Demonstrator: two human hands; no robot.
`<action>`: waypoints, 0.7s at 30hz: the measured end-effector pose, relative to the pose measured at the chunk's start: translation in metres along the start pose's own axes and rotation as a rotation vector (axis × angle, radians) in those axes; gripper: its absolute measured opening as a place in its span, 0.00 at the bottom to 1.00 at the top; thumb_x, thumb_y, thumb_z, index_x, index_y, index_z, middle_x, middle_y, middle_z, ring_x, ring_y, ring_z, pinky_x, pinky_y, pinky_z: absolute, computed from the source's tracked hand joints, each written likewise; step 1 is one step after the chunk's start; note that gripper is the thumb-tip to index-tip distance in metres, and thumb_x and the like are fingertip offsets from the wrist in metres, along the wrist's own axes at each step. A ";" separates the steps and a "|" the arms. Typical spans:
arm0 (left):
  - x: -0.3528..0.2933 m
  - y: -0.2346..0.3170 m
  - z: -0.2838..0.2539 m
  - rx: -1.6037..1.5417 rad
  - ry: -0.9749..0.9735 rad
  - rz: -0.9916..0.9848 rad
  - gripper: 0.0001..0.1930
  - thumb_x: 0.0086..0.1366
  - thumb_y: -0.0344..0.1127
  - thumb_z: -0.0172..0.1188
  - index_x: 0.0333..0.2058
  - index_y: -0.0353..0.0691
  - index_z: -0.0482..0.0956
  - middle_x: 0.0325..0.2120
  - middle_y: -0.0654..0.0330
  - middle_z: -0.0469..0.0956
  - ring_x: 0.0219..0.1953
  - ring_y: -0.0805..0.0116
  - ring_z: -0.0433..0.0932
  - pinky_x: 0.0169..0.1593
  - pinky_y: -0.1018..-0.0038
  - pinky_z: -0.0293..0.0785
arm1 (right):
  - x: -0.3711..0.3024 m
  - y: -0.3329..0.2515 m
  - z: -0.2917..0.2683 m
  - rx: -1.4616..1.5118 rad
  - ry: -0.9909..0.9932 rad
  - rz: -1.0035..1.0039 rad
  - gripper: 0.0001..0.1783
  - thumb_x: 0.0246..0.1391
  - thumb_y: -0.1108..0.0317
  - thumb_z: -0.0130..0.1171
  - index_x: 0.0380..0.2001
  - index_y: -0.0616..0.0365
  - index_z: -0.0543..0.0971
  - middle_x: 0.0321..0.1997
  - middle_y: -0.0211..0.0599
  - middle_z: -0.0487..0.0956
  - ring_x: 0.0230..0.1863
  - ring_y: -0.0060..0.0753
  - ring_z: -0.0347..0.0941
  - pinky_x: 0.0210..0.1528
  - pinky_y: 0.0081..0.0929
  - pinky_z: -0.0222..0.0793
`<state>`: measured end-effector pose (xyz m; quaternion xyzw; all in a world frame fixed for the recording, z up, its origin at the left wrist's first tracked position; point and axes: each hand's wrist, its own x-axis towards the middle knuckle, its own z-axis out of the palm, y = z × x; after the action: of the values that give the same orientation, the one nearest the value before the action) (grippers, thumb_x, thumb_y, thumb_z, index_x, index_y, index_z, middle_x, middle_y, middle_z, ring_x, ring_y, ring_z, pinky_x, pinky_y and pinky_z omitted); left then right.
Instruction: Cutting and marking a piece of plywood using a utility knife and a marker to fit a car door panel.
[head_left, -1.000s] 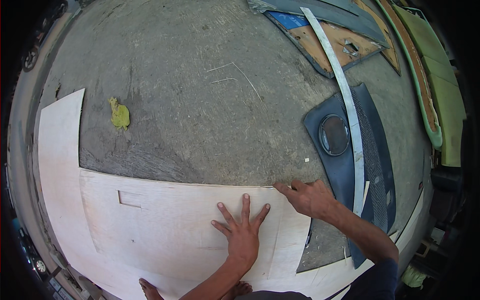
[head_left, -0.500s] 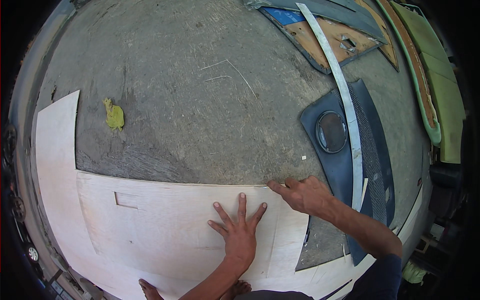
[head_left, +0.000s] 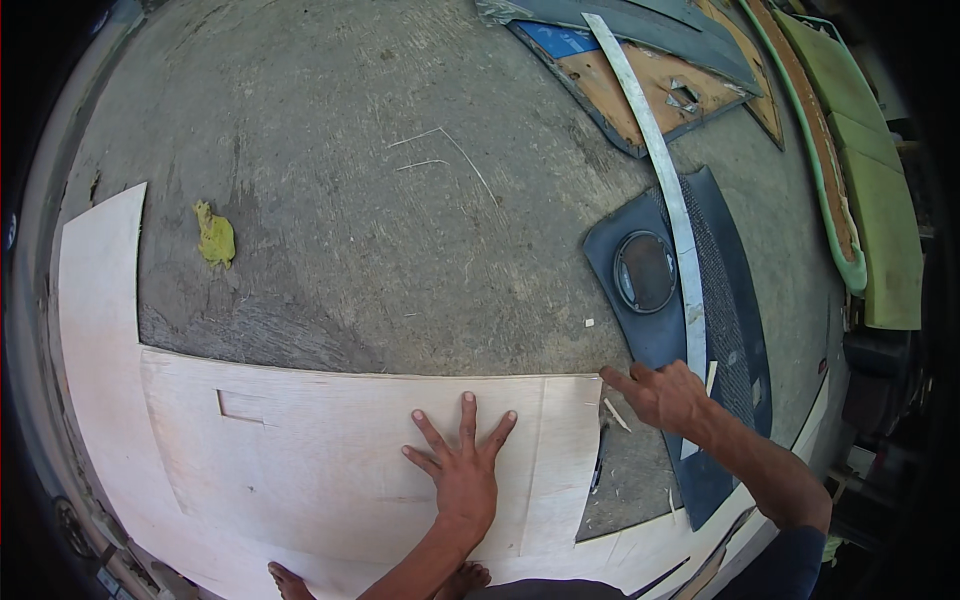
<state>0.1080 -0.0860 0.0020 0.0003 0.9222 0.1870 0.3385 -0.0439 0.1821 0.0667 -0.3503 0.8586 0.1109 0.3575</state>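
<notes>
A pale plywood sheet [head_left: 330, 460] lies on the ground in front of me, with a small rectangular cut mark near its left side. My left hand [head_left: 466, 475] presses flat on it, fingers spread wide. At the sheet's far right corner is my right hand [head_left: 665, 400], its index finger stretched along the edge and the other fingers curled. Whatever those fingers grip, if anything, is hidden. A thin wood sliver [head_left: 617, 415] lies just below that hand. Both my bare feet rest on the wood at the lower edge.
To the right lies a dark blue door panel [head_left: 625, 235] with a round speaker, crossed by a long pale strip [head_left: 655, 145]. Beyond it is another panel with a brown board back [head_left: 640, 95]. Green padded pieces [head_left: 880, 200] stand far right. A yellow leaf [head_left: 215, 238] lies on the concrete.
My right hand has slid rightward along the plywood's far edge to the corner. A wood sliver now shows beside it. My left hand stays pressed on the sheet, and the view has shifted slightly.
</notes>
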 end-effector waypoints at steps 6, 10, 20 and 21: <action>-0.006 -0.002 0.002 0.032 -0.002 -0.023 0.44 0.65 0.22 0.53 0.72 0.80 0.56 0.77 0.52 0.32 0.69 0.07 0.27 0.57 0.08 0.43 | -0.018 -0.025 -0.013 0.078 0.106 0.065 0.27 0.60 0.71 0.57 0.63 0.44 0.74 0.32 0.43 0.82 0.18 0.32 0.79 0.14 0.30 0.71; 0.003 -0.002 0.007 0.039 0.015 0.004 0.44 0.65 0.23 0.53 0.72 0.79 0.55 0.77 0.51 0.33 0.69 0.07 0.27 0.56 0.08 0.42 | 0.039 -0.056 -0.005 0.149 0.247 -0.044 0.27 0.60 0.70 0.57 0.63 0.43 0.73 0.33 0.44 0.83 0.21 0.39 0.83 0.15 0.33 0.74; 0.001 -0.001 0.004 0.061 0.013 0.007 0.42 0.67 0.25 0.53 0.72 0.79 0.55 0.77 0.52 0.33 0.69 0.07 0.29 0.55 0.08 0.44 | 0.070 -0.073 -0.013 0.188 0.205 -0.126 0.28 0.61 0.68 0.55 0.65 0.43 0.70 0.39 0.47 0.83 0.26 0.45 0.85 0.23 0.40 0.80; 0.001 -0.002 0.003 0.060 0.006 0.008 0.42 0.67 0.25 0.53 0.72 0.79 0.55 0.77 0.52 0.33 0.69 0.07 0.29 0.56 0.08 0.44 | 0.071 -0.073 -0.013 0.195 0.201 -0.121 0.28 0.61 0.67 0.55 0.66 0.43 0.70 0.39 0.47 0.83 0.26 0.45 0.85 0.23 0.39 0.80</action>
<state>0.1094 -0.0862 -0.0014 0.0135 0.9284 0.1604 0.3349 -0.0363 0.0857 0.0318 -0.3742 0.8741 -0.0303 0.3082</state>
